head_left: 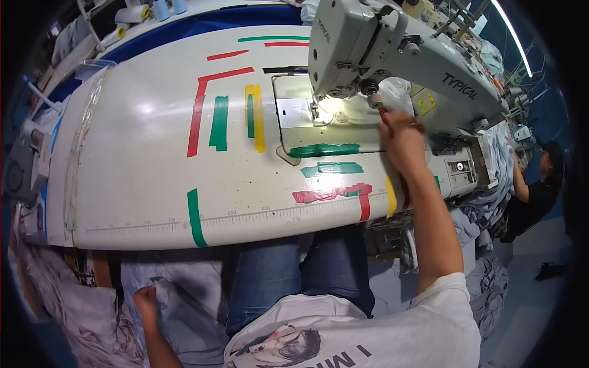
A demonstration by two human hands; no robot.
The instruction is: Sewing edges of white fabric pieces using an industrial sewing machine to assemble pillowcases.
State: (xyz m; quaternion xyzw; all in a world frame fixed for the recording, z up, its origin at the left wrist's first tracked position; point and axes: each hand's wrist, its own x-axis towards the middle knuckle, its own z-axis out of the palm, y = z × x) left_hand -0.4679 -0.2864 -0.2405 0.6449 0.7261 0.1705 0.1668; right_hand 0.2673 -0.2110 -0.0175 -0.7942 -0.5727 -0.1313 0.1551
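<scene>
My right hand reaches up under the arm of the white sewing machine. Its fingers are closed on a thin red object, whose tip is beside the thread tension knob; its kind is mostly hidden by the fingers. The needle area is lit, and no cloth shows under the presser foot. Low at the left, my left hand is closed beside pale blue-grey cloth below the table edge. What it holds, if anything, I cannot make out.
The white tabletop carries red, green and yellow tape strips and a printed ruler. Thread cones stand at the far left. Cloth piles lie at the lower left and right. Another person is at the far right.
</scene>
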